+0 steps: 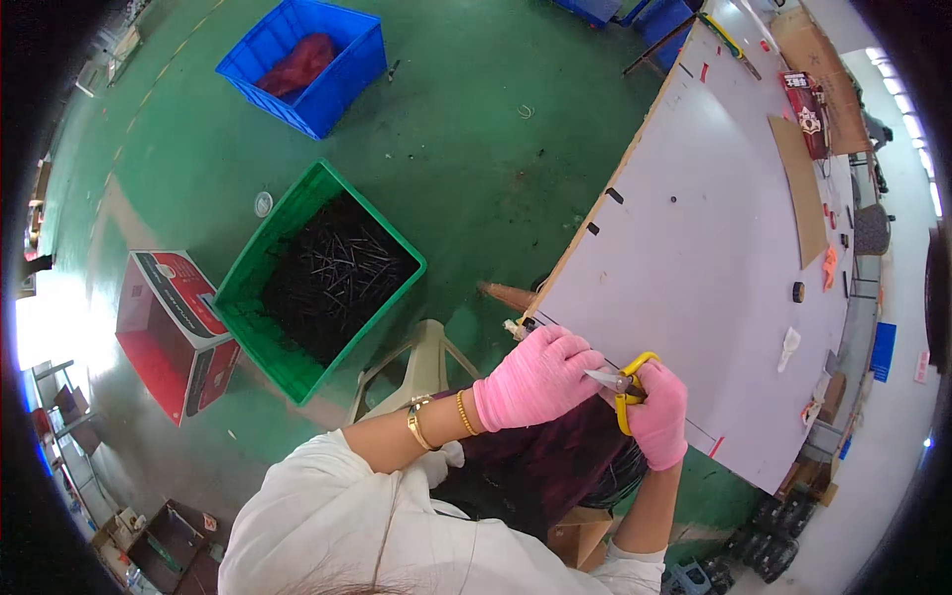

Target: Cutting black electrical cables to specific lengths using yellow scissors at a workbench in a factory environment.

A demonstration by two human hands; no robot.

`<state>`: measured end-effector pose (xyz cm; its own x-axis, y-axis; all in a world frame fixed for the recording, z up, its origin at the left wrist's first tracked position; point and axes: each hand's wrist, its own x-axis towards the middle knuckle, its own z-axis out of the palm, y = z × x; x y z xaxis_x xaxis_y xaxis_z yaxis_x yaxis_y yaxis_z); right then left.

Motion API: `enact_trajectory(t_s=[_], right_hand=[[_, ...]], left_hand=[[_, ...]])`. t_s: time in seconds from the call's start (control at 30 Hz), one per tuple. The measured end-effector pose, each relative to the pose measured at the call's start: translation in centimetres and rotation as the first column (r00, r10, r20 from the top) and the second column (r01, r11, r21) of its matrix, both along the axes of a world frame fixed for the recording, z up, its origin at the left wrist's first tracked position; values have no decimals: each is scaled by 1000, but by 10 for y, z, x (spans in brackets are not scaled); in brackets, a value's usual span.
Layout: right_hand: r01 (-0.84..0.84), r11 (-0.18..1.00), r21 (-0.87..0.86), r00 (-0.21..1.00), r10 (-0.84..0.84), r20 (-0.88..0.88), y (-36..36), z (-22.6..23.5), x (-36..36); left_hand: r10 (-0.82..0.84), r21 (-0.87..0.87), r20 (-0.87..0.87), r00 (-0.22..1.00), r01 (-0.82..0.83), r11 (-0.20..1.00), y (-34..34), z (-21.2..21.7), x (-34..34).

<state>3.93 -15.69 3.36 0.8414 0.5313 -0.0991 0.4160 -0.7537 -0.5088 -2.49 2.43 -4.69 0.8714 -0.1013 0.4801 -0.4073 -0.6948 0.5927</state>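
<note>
My right hand (658, 415), in a pink glove, grips a pair of scissors (629, 390) with yellow handles. The metal blades point left, towards my left hand (540, 382), and their tips reach its fingers. That hand wears the same kind of pink glove, with its fingers curled closed. What it holds is hidden; a small dark and pale piece shows just beyond its knuckles, by the table corner. Both hands are over the near edge of the white table (684, 288), above my lap.
A green crate (319, 171) of thin black pieces stands at left, beside a red and white carton (164, 342) and a stool (426, 362). Further off is a blue crate (349, 84) with a reddish bag inside. Cardboard (798, 188), a tape roll (798, 292) and a cutter (729, 45) lie on the table.
</note>
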Motion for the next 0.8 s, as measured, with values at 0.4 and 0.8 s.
enact_trajectory(t_s=[0.4,0.8], right_hand=[[-9,1000,0,1000,9,0,-2,-3,1],[-40,999,-33,995,43,87,-5,0,-1]], left_hand=[[-9,82,37,999,6,997,4,0,0],[16,11,-95,995,-15,1000,4,8,2]])
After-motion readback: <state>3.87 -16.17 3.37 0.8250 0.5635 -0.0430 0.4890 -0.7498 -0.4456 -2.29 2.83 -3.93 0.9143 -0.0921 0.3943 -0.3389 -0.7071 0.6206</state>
